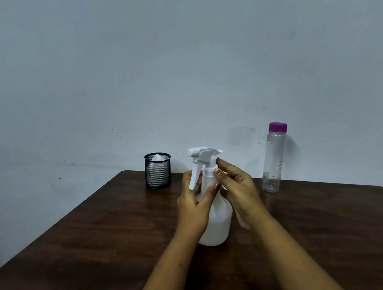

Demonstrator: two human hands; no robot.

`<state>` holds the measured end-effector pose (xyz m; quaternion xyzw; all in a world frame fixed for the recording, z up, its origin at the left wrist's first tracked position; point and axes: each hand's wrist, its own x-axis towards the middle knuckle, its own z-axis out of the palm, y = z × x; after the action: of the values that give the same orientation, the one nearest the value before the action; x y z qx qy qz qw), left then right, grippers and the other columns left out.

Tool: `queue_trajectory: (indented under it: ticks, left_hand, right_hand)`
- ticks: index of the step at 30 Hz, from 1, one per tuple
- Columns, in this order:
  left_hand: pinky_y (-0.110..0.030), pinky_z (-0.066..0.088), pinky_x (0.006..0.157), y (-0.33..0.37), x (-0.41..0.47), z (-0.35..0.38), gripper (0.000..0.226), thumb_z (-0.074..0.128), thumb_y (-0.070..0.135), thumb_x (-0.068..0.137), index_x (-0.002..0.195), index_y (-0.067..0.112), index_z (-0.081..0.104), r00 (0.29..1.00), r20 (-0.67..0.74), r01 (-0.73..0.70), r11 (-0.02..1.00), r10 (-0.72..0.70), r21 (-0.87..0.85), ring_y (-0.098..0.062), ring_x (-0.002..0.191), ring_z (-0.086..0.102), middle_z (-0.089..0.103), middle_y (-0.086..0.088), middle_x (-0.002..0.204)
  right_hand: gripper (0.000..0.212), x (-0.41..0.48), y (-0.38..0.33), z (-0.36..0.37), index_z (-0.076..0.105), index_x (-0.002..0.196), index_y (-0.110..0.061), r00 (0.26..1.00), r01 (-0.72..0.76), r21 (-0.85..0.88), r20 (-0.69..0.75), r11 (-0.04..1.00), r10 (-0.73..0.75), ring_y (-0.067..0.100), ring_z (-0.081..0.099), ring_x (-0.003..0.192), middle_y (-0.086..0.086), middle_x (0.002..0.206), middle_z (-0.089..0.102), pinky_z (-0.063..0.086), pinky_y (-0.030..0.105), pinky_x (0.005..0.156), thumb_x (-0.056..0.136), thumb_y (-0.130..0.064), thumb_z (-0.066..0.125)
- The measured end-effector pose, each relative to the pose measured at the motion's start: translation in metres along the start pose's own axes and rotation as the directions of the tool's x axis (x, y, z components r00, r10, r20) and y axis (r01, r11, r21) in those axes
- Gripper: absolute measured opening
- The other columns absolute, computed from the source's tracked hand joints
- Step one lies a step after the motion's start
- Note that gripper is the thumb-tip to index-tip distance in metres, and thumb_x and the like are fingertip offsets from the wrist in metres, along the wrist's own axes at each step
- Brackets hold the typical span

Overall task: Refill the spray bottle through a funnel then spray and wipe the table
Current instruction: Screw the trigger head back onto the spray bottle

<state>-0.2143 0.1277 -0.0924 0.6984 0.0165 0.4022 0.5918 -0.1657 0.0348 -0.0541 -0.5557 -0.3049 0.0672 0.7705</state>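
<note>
Standing upright near the middle of the dark wooden table [78, 259], the spray bottle [217, 222] was plain white and opaque, with a rounded body narrowing to a slim neck. Its white trigger head [203, 154] sat on top, nozzle pointing left and the long trigger lever hanging down on that side. The left hand [193, 208] gripped the bottle's shoulder, thumb laid across the front. The right hand [239, 187] pinched the collar just under the trigger head between thumb and forefinger.

The left hand's fingers were hidden behind the bottle, and the right palm covered part of the bottle's right side. The opaque wall gave no view of any liquid inside. Both forearms were cut off at the lower edge, as were the table's near corners.

Behind and to the left stood a black mesh cup [159, 174] holding something white [156, 158], cloth or tissue, I could not tell which. To the right, near the wall, stood a clear bottle [272, 160] with a purple cap [278, 127]; whether it held water was hard to make out.
</note>
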Motion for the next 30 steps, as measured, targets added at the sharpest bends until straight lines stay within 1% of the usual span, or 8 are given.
queue_trajectory:
  ticks: [6, 8, 10, 14, 17, 21, 24, 30]
  left_hand:
    - [-0.026, 0.055, 0.084, -0.002, 0.003, 0.0, 0.034, 0.069, 0.028, 0.083, 0.115, 0.027, 0.058, 0.999, 0.018, 0.052, 0.995, -0.05, -0.08, -0.012, 0.099, 0.068, 0.072, 0.0, 0.101]
    - [-0.033, 0.054, 0.089, -0.003, 0.003, 0.001, 0.032, 0.07, 0.028, 0.082, 0.112, 0.025, 0.06, 0.998, 0.011, 0.068, 0.991, -0.068, -0.114, -0.014, 0.102, 0.067, 0.071, -0.003, 0.106]
    - [-0.035, 0.053, 0.092, -0.002, 0.003, 0.002, 0.028, 0.068, 0.021, 0.084, 0.108, 0.031, 0.058, 0.997, 0.008, 0.073, 0.989, -0.072, -0.131, -0.014, 0.105, 0.066, 0.07, -0.005, 0.111]
    - [-0.019, 0.05, 0.086, 0.001, 0.002, 0.003, 0.028, 0.063, 0.011, 0.087, 0.1, 0.033, 0.055, 0.996, 0.003, 0.084, 0.98, -0.085, -0.182, -0.009, 0.106, 0.063, 0.067, 0.003, 0.11]
    - [-0.013, 0.049, 0.081, 0.001, 0.003, 0.005, 0.032, 0.062, 0.006, 0.087, 0.098, 0.035, 0.053, 0.996, -0.005, 0.086, 0.976, -0.089, -0.202, -0.001, 0.102, 0.061, 0.064, 0.014, 0.104]
    - [-0.038, 0.048, 0.099, -0.002, 0.006, 0.005, 0.032, 0.064, 0.008, 0.086, 0.102, 0.035, 0.055, 0.997, -0.019, 0.071, 0.978, -0.076, -0.195, -0.016, 0.111, 0.062, 0.066, 0.003, 0.11]
    - [-0.043, 0.045, 0.103, -0.003, 0.006, 0.005, 0.033, 0.063, 0.024, 0.074, 0.103, 0.038, 0.054, 0.997, -0.03, 0.069, 0.98, -0.076, -0.188, -0.017, 0.113, 0.06, 0.065, -0.001, 0.114]
    - [-0.047, 0.045, 0.103, -0.004, 0.005, 0.007, 0.045, 0.064, 0.027, 0.072, 0.116, 0.03, 0.055, 0.999, 0.004, 0.052, 0.984, -0.052, -0.17, -0.017, 0.117, 0.059, 0.064, -0.005, 0.122]
  right_hand:
    - [0.02, 0.0, -0.007, -0.001, 0.059, 0.111, -0.019, 0.991, -0.01, -0.117, 0.132, 0.993, 0.025, 0.009, 0.063, 0.107, -0.004, 0.11, 0.068, 0.05, 0.021, 0.09, 0.097, -0.011, 0.049]
    - [0.023, 0.002, -0.005, -0.002, 0.057, 0.116, -0.012, 0.994, 0.008, -0.116, 0.106, 0.993, 0.005, 0.018, 0.062, 0.112, 0.004, 0.115, 0.067, 0.05, 0.03, 0.094, 0.093, -0.01, 0.055]
    - [0.024, 0.003, -0.004, -0.001, 0.059, 0.111, -0.012, 0.997, 0.062, -0.177, 0.049, 0.982, -0.054, 0.015, 0.063, 0.104, 0.002, 0.108, 0.067, 0.052, 0.026, 0.085, 0.088, -0.011, 0.065]
    - [0.031, 0.005, 0.0, 0.007, 0.056, 0.103, -0.013, 0.982, 0.151, -0.275, -0.07, 0.95, -0.176, -0.002, 0.052, 0.072, -0.004, 0.093, 0.058, 0.045, 0.011, 0.067, 0.078, -0.01, 0.075]
    - [0.032, 0.007, 0.006, 0.013, 0.057, 0.109, -0.014, 0.979, 0.142, -0.333, -0.093, 0.932, -0.183, -0.007, 0.055, 0.069, -0.002, 0.101, 0.062, 0.042, 0.006, 0.064, 0.081, -0.017, 0.072]
    - [0.027, 0.01, 0.015, 0.017, 0.063, 0.104, -0.017, 0.971, 0.134, -0.476, -0.11, 0.869, -0.21, 0.009, 0.06, 0.089, 0.006, 0.107, 0.064, 0.05, 0.022, 0.079, 0.083, -0.032, 0.069]
    - [0.026, 0.009, 0.014, 0.023, 0.063, 0.101, -0.016, 0.961, 0.119, -0.488, -0.163, 0.865, -0.224, 0.016, 0.063, 0.094, 0.001, 0.098, 0.068, 0.051, 0.037, 0.085, 0.081, -0.031, 0.071]
    - [0.036, 0.007, 0.009, 0.034, 0.058, 0.094, -0.01, 0.891, 0.128, -0.564, -0.295, 0.816, -0.344, 0.022, 0.059, 0.095, 0.004, 0.095, 0.061, 0.048, 0.036, 0.084, 0.072, -0.03, 0.078]
